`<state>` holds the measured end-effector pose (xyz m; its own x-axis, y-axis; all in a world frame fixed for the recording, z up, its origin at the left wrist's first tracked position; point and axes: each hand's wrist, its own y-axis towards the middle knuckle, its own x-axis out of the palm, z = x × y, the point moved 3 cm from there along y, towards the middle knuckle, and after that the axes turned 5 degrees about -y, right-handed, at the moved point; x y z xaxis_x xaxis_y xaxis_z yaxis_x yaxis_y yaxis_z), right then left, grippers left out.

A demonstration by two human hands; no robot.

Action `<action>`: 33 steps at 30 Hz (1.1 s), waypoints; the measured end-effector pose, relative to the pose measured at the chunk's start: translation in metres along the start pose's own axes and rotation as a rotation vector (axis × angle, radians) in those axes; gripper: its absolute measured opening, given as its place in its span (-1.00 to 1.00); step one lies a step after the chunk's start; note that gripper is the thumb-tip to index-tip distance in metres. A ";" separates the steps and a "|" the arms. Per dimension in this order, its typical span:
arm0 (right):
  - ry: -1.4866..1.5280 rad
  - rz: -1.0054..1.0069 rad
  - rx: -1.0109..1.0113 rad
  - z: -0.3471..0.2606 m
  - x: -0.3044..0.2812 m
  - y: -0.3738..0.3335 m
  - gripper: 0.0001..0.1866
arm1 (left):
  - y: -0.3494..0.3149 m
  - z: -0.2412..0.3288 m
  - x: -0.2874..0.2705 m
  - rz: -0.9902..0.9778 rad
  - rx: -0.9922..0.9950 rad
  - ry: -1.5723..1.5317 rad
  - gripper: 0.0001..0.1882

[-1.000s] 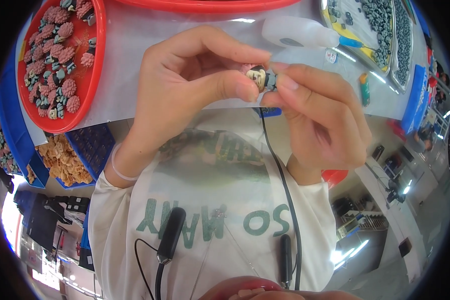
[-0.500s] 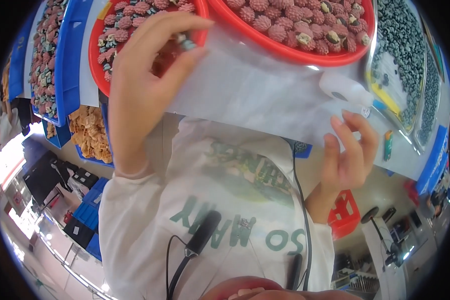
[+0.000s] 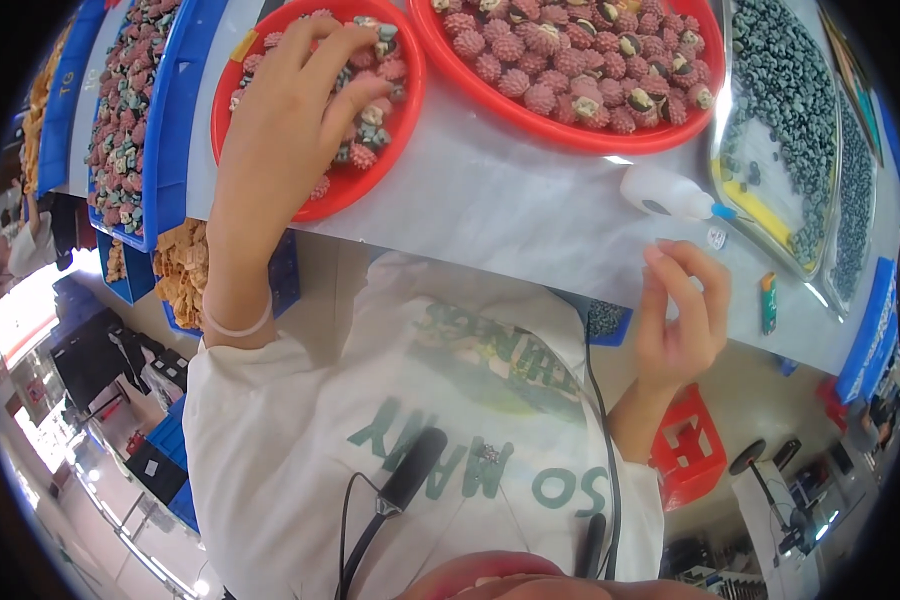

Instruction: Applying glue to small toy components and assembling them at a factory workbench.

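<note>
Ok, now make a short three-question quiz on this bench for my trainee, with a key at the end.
1. Which hand is over the smaller red tray?
2. True or false: the right hand is apart from the white bottle.
3. The bottle's tip is: a) red, b) blue, c) yellow.

Key:
1. The left hand.
2. True.
3. b.

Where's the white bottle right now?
In the head view, the white bottle lies right of centre on the table, between the big red tray and the right hand.
</note>
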<state>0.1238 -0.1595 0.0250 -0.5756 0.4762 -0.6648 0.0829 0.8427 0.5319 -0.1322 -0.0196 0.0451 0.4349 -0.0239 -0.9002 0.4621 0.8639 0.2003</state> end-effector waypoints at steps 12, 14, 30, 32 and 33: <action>0.030 0.057 -0.012 0.006 -0.007 0.002 -0.65 | 0.051 0.054 -0.003 -0.051 0.341 -0.044 -0.79; 0.049 0.051 -0.021 0.006 -0.008 0.003 -0.67 | 0.061 0.071 0.005 -0.033 0.485 -0.153 -0.79; 0.022 0.093 0.147 0.027 -0.002 0.020 -0.73 | 0.061 0.062 -0.004 -0.114 0.211 -0.365 -0.83; 0.071 0.075 0.161 0.026 0.005 0.027 -0.68 | 0.061 0.061 0.002 -0.168 0.193 -0.385 -0.84; 0.127 0.009 0.192 0.026 0.008 0.029 -0.66 | 0.060 0.060 0.005 -0.226 0.177 -0.399 -0.83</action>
<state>0.1424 -0.1250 0.0212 -0.6711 0.4583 -0.5828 0.2345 0.8769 0.4197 -0.0560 0.0024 0.0756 0.5548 -0.4217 -0.7172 0.6884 0.7168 0.1110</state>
